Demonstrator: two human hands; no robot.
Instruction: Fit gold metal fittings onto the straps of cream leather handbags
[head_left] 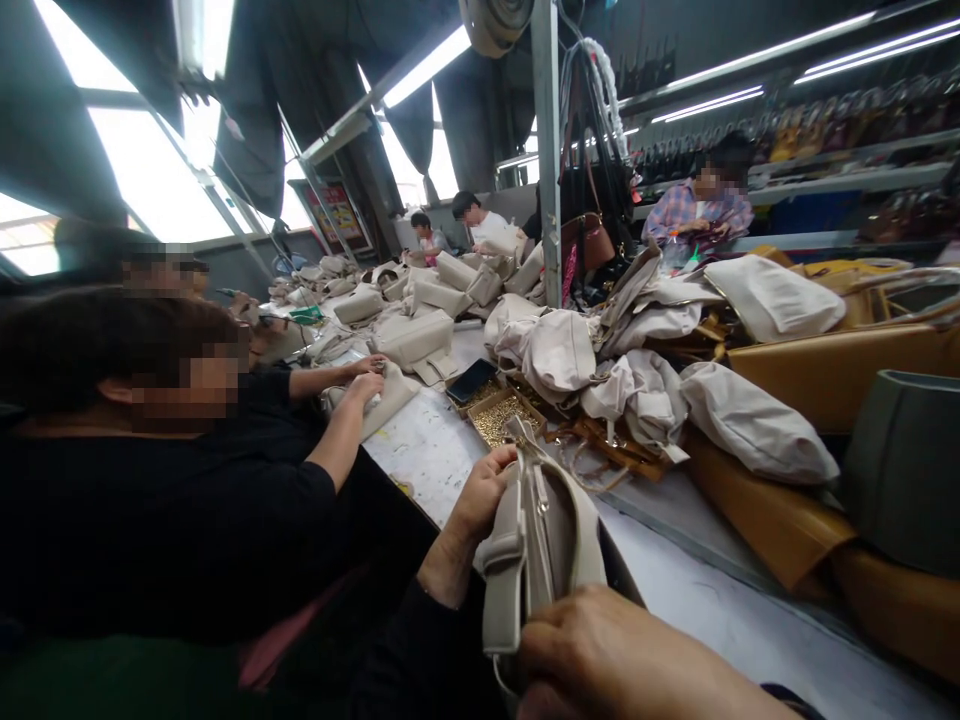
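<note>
A cream handbag [551,530] with a strap and a zipper along its opening is held at the near edge of the white table [675,570]. My left hand [480,500] grips its far end, thumb and fingers closed on the edge. At the near end my right hand [607,640] is closed on the bag, its fingertips partly hidden behind the hand. Just beyond the bag is a shallow box of small gold-coloured metal pieces [504,418], with a dark phone-like slab [471,382] beside it.
Cream bags [559,350] and tan leather pieces [780,510] pile up on the right, near a dark green bag [907,470]. At left a co-worker in black [172,520] handles a cream piece [386,400]. A metal post [550,160] rises mid-table; other people sit farther back.
</note>
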